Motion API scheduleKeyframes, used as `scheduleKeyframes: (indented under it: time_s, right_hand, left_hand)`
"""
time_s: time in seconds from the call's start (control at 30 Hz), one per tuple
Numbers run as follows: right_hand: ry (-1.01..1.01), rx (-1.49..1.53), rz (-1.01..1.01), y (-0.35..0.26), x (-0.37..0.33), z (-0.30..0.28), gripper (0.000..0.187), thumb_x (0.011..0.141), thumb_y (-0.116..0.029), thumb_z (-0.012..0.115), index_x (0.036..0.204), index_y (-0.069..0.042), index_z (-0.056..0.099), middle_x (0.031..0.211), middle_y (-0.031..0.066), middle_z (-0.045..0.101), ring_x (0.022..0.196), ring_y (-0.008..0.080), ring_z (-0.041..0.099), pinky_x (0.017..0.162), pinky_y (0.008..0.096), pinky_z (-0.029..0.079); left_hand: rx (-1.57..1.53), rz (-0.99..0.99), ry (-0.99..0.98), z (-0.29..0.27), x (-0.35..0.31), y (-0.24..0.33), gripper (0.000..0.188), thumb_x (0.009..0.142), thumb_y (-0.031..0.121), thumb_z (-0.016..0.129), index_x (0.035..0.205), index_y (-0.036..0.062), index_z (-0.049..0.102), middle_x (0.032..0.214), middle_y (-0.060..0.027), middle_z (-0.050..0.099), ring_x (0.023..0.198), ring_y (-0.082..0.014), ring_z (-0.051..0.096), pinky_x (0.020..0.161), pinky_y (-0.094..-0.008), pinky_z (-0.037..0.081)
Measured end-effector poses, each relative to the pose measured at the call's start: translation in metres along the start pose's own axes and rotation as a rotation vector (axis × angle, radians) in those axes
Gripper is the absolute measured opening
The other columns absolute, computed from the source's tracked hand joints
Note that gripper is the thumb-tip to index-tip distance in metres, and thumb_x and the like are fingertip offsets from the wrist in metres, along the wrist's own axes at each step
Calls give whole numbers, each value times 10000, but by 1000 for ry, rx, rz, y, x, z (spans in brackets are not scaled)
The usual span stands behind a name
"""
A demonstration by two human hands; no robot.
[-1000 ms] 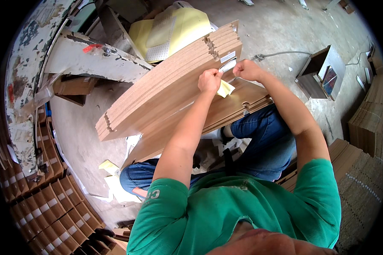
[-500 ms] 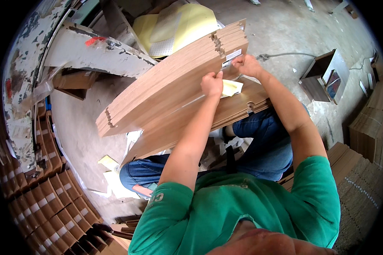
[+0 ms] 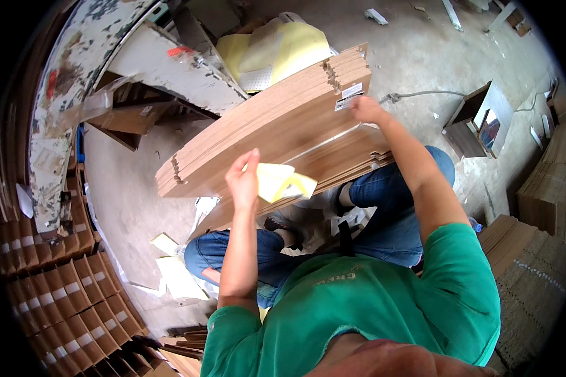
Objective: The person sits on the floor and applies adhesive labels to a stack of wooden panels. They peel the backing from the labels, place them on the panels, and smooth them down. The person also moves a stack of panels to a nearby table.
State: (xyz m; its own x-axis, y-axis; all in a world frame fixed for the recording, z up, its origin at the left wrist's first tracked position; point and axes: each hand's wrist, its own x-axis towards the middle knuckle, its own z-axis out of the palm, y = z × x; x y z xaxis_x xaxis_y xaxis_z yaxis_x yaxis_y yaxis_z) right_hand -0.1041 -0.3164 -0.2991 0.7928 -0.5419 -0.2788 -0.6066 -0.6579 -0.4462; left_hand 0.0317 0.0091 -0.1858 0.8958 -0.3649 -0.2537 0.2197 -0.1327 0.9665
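My left hand [image 3: 243,179] pinches a pale yellow slip of backing paper [image 3: 277,182], which hangs folded over my lap, off the wood. My right hand [image 3: 368,110] is closed, its fingertips at a white printed label [image 3: 350,98] near the right end of a stack of curved wood-grain boards [image 3: 251,119]. Whether those fingers hold anything is hidden. The boards stand on edge with notches cut near both ends. More flat boards [image 3: 333,160] lie between that stack and my knees.
Yellow and white sheets [image 3: 270,53] lie beyond the boards. A peeling painted metal frame [image 3: 170,66] stands at the left. Divided cardboard [image 3: 69,301] fills the lower left. An open box [image 3: 475,122] sits right, near a grey cable [image 3: 427,94]; stacked boards [image 3: 544,182] line the right side.
My left hand has moved left and toward me, carrying the yellow paper away from the boards. My right hand has shifted slightly down and stays at the label.
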Motion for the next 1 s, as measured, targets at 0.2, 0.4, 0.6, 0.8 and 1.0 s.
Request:
scheduleKeyframes:
  time_s: [0.2,0.4,0.6,0.8,1.0]
  right_hand:
    - [301,60,207,41,-10,-8,345,739,-121,497,1050,-8,594,1009,220,603,994,330,568,852,368,449]
    - [656,691,361,7,-8,-39,300,807,-263,556,955,-15,637,862,116,641,806,228,592,713,310,455]
    - [565,1079,275,-1,-16,-49,342,772,-311,682,932,-10,647,780,23,621,688,91,531,615,225,430]
    - [535,1178,324,-1,-20,-47,318,764,-310,696,927,-39,653,765,11,603,677,77,499,597,216,410]
    - [484,1066,292,14,-20,-50,323,767,-263,674,996,-38,640,867,33,623,823,116,519,762,265,409]
  left_hand:
    - [-244,-9,52,-56,-20,4,156,823,138,645,888,-5,644,765,-19,616,677,-80,555,613,-212,455]
    - [-385,17,80,-61,-33,30,186,833,137,631,940,-14,633,877,-51,629,752,-96,574,674,-236,486]
    - [-408,56,50,-62,-41,53,202,838,133,622,967,-22,622,940,-74,631,822,-116,582,737,-248,489]
    - [-441,43,20,-55,-50,59,199,828,119,632,969,-23,624,956,-80,632,843,-118,583,751,-252,485]
    - [-437,21,-21,-43,-56,67,194,833,111,624,973,-23,624,961,-81,630,847,-120,583,750,-249,482]
